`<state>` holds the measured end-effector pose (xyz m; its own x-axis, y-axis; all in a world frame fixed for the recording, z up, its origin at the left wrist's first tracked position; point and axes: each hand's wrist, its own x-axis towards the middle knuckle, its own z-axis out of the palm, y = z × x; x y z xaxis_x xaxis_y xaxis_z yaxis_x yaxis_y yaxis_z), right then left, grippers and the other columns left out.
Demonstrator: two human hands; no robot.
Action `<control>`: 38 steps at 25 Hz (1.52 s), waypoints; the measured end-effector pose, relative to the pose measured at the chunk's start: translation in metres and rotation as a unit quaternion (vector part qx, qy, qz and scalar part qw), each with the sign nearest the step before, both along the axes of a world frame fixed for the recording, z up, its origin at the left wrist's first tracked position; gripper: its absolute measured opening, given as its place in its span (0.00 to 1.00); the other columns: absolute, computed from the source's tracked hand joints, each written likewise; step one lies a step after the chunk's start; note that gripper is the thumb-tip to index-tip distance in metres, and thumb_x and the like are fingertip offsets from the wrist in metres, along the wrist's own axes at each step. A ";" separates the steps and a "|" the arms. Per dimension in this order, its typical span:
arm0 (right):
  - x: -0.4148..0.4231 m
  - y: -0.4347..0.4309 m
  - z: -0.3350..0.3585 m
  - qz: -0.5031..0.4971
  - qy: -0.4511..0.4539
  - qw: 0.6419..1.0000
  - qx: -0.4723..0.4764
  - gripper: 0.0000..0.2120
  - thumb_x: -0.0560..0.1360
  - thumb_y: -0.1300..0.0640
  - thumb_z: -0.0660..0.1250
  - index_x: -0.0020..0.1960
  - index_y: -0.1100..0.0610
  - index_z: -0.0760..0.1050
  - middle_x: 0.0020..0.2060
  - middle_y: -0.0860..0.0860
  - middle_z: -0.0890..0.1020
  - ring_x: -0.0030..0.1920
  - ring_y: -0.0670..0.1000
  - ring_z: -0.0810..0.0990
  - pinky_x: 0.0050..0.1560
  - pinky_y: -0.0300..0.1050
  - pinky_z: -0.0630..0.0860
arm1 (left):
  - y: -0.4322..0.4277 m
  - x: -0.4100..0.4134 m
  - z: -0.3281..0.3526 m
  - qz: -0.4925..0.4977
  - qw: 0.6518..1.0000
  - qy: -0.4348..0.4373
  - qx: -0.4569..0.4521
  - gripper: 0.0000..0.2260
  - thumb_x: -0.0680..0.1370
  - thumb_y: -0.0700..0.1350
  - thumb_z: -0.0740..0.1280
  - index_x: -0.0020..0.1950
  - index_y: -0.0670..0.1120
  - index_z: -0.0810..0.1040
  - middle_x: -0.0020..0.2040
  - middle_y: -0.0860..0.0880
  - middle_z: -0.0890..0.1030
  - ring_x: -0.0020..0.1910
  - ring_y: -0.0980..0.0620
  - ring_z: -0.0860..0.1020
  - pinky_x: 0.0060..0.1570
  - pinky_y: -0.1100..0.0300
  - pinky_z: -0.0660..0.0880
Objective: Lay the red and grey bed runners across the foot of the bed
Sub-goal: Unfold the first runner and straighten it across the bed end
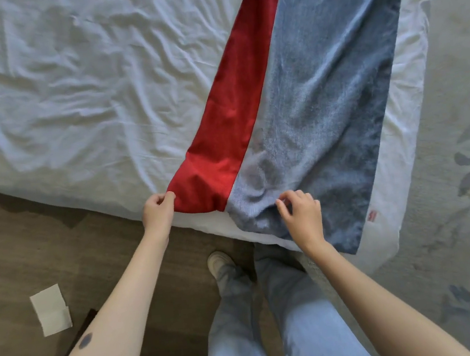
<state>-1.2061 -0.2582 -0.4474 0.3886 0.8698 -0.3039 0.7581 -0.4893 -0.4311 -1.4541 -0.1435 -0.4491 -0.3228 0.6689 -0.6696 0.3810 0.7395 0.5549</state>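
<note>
Lower centre, my left hand [158, 212] pinches the red runner [231, 113]. My right hand [302, 214], loosely curled, grips nothing above the grey runner [335, 91].

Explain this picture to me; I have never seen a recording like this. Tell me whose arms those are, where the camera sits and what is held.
No machine here: a person wears one camera on the head, looking down at their own arms. On the white bed sheet lie a red runner and a grey runner, side by side. The left hand pinches the red runner's near corner. The right hand is over the grey runner's bunched end, fingers curled; whether it grips is unclear.
</note>
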 end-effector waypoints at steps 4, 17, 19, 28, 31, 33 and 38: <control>0.027 -0.006 0.001 -0.148 -0.056 0.987 -0.005 0.08 0.77 0.55 0.63 0.51 0.58 0.77 0.48 0.57 0.81 0.51 0.58 0.76 0.53 0.52 0.68 | -0.005 -0.025 0.001 -0.068 0.993 0.099 0.003 0.08 0.73 0.47 0.65 0.46 0.43 0.78 0.43 0.46 0.79 0.46 0.45 0.76 0.42 0.59 0.66; 0.090 -0.046 -0.019 -0.458 -0.049 0.872 -0.164 0.10 0.78 0.56 0.61 0.50 0.61 0.77 0.53 0.62 0.81 0.58 0.61 0.76 0.63 0.53 0.62 | -0.007 -0.033 -0.011 -0.143 0.967 0.211 -0.006 0.09 0.72 0.47 0.66 0.48 0.44 0.78 0.51 0.40 0.82 0.53 0.39 0.77 0.53 0.52 0.71; 0.094 -0.052 -0.018 -0.454 -0.047 0.873 -0.174 0.08 0.78 0.56 0.63 0.46 0.60 0.78 0.50 0.61 0.82 0.57 0.61 0.76 0.62 0.52 0.61 | -0.008 -0.034 -0.013 -0.154 0.963 0.219 -0.011 0.08 0.72 0.47 0.66 0.48 0.44 0.78 0.51 0.40 0.82 0.54 0.39 0.77 0.58 0.49 0.71; 0.086 -0.095 -0.030 -0.434 -0.025 0.875 -0.213 0.10 0.77 0.54 0.64 0.44 0.60 0.79 0.48 0.61 0.83 0.58 0.60 0.75 0.60 0.51 0.62 | -0.035 -0.051 -0.017 -0.177 0.950 0.251 -0.054 0.10 0.73 0.46 0.65 0.51 0.44 0.78 0.55 0.41 0.80 0.59 0.39 0.74 0.63 0.47 0.67; 0.089 -0.094 -0.030 -0.440 -0.004 0.873 -0.211 0.10 0.76 0.54 0.63 0.46 0.60 0.78 0.50 0.61 0.82 0.59 0.61 0.74 0.62 0.51 0.63 | -0.028 -0.051 -0.020 -0.187 0.952 0.230 -0.070 0.10 0.73 0.45 0.65 0.51 0.43 0.78 0.56 0.40 0.80 0.59 0.38 0.74 0.64 0.46 0.68; 0.091 -0.090 -0.028 -0.439 -0.006 0.879 -0.184 0.10 0.75 0.53 0.63 0.48 0.60 0.76 0.53 0.60 0.81 0.60 0.61 0.73 0.63 0.52 0.63 | -0.019 -0.046 -0.020 -0.213 0.949 0.221 -0.073 0.12 0.73 0.45 0.65 0.54 0.42 0.77 0.57 0.40 0.79 0.60 0.39 0.74 0.65 0.45 0.67; 0.107 -0.040 -0.013 -0.331 -0.077 0.939 -0.044 0.17 0.75 0.55 0.63 0.62 0.59 0.70 0.60 0.58 0.74 0.62 0.59 0.70 0.64 0.54 0.63 | 0.025 -0.001 -0.006 -0.277 0.928 0.230 0.097 0.18 0.73 0.45 0.64 0.62 0.42 0.71 0.59 0.40 0.77 0.61 0.39 0.71 0.62 0.45 0.68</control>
